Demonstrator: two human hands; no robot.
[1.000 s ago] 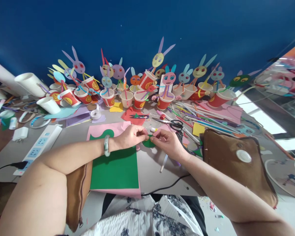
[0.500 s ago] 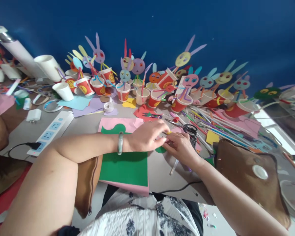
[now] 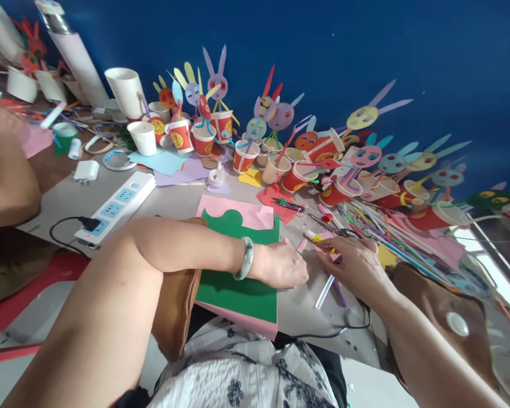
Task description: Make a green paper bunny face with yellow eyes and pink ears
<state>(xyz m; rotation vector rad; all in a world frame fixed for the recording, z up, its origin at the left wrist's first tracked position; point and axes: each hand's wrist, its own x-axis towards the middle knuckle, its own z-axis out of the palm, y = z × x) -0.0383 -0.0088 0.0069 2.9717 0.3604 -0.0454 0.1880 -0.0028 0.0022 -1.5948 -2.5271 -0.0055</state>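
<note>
My left hand (image 3: pixel 283 265), with a pale green bangle (image 3: pixel 245 258) at its wrist, is low over the table beside the green paper (image 3: pixel 238 294). Its fingers curl downward, and whatever they hold is hidden beneath them. Small pink paper strips (image 3: pixel 301 245) show just past the knuckles. To the right, my right hand (image 3: pixel 357 263) is closed on a small white and yellow stick (image 3: pixel 313 236) pointing left from the fingers. Pink paper (image 3: pixel 242 211) lies under the green sheet, which has a curved cut along its far edge. Black-handled scissors (image 3: pixel 329 225) are partly hidden beyond my right hand.
Paper cups with rabbit-face figures (image 3: pixel 246 156) line the blue wall. Colourful pipe cleaners (image 3: pixel 408 255) lie at right near a brown bag (image 3: pixel 446 306). A power strip (image 3: pixel 117 207) is at left, with another person's arm (image 3: pixel 8 170) beyond. Small scissors (image 3: pixel 287 204) rest on red paper.
My hands, together before, are now apart. The left has turned down toward the table; the right has moved right with the white and yellow stick. The view has shifted left.
</note>
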